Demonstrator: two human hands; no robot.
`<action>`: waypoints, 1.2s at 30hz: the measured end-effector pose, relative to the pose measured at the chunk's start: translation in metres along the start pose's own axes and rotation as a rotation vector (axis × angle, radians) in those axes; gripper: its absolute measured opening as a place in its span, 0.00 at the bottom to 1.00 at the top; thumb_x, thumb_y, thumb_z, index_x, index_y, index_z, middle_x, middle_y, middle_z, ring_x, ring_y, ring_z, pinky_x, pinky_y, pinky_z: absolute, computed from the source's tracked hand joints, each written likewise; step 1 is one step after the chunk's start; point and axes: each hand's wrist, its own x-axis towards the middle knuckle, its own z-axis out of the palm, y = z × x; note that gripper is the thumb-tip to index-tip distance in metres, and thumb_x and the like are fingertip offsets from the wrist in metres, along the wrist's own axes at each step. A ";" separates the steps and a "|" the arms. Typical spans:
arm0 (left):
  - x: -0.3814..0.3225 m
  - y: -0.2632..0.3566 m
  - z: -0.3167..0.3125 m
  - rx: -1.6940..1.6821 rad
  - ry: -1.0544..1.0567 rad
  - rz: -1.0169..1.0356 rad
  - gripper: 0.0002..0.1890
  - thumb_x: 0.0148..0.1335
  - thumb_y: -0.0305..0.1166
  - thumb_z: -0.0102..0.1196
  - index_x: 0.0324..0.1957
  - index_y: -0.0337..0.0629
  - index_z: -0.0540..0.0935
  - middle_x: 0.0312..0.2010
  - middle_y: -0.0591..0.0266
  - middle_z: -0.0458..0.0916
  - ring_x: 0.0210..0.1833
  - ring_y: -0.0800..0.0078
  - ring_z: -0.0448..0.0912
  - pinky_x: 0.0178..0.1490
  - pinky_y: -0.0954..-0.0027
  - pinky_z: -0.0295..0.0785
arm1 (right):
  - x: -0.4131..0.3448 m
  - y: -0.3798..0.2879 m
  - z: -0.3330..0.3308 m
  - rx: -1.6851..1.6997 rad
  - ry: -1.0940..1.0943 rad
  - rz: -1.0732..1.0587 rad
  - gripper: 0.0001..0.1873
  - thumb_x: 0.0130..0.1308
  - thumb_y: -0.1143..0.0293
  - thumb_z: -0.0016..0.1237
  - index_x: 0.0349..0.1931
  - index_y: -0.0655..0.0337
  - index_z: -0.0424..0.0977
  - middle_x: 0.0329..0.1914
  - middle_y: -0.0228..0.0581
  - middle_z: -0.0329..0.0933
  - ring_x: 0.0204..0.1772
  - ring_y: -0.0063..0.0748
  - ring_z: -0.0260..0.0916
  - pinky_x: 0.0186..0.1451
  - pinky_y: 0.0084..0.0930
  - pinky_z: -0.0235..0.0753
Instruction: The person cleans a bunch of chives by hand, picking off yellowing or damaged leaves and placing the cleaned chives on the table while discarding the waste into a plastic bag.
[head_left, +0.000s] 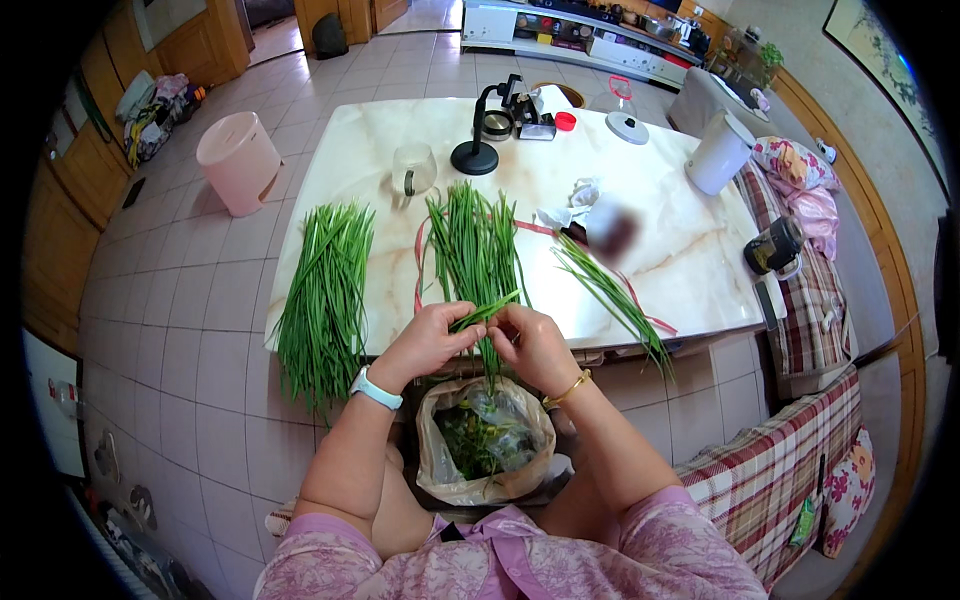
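Between my two hands, over the table's front edge, are a few green stalks of Chinese chives (499, 301). My left hand (431, 339) grips them, and the fingertips of my right hand (529, 341) pinch at their lower right end. Just beyond my hands lies a middle bunch of chives (476, 240). A thicker bunch (326, 292) lies to the left, its ends hanging over the edge. A small, thin bunch (611, 296) is on the right. Below my hands stands a lined bin (429, 469) with green scraps and clear plastic inside.
On the marble-patterned table (405, 285) are a glass mug (414, 169), a black phone stand (475, 157), a white kettle (718, 154) and crumpled tissue (581, 196). Red ribbon (418, 277) runs around the middle bunch. A pink bin (238, 161) stands left; a plaid-covered sofa (787, 457) is right.
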 end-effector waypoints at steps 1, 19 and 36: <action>0.000 0.000 0.001 -0.040 0.004 0.005 0.09 0.66 0.31 0.58 0.40 0.34 0.81 0.28 0.71 0.76 0.32 0.84 0.73 0.37 0.77 0.70 | 0.000 0.003 0.001 0.088 -0.003 0.031 0.05 0.61 0.74 0.54 0.34 0.65 0.74 0.28 0.46 0.78 0.30 0.40 0.77 0.35 0.31 0.76; -0.001 -0.005 -0.043 -0.892 0.377 0.071 0.09 0.69 0.36 0.54 0.42 0.40 0.76 0.27 0.73 0.72 0.24 0.86 0.61 0.25 0.81 0.55 | -0.010 0.014 0.018 0.075 -0.588 0.122 0.20 0.56 0.68 0.62 0.46 0.69 0.76 0.43 0.49 0.81 0.41 0.40 0.80 0.47 0.31 0.78; -0.007 -0.004 -0.066 -0.402 0.792 0.102 0.17 0.73 0.38 0.46 0.49 0.35 0.79 0.35 0.67 0.81 0.19 0.88 0.55 0.22 0.82 0.52 | 0.001 0.018 0.023 0.561 -0.534 0.461 0.08 0.69 0.71 0.49 0.42 0.66 0.76 0.28 0.30 0.79 0.26 0.16 0.72 0.30 0.15 0.72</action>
